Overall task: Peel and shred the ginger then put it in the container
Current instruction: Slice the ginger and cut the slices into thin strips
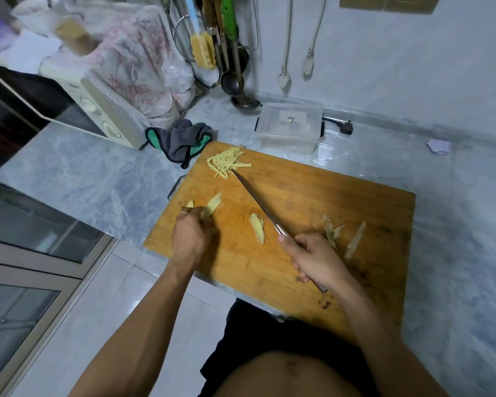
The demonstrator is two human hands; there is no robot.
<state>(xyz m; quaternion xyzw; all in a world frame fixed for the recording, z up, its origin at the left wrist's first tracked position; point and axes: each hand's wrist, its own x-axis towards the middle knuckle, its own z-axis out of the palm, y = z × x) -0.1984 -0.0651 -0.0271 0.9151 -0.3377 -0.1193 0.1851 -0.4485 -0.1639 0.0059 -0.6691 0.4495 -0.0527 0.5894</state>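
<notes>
Head view: left hand (189,234) grips ginger slices (209,207) on board (298,196).

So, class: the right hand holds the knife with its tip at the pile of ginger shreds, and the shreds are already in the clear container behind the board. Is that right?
One detail is wrong. In the head view the ginger shreds lie on the cutting board, not in the clear container, whose lid looks shut. The rest holds: the right hand holds the knife with its tip at the pile.
</notes>
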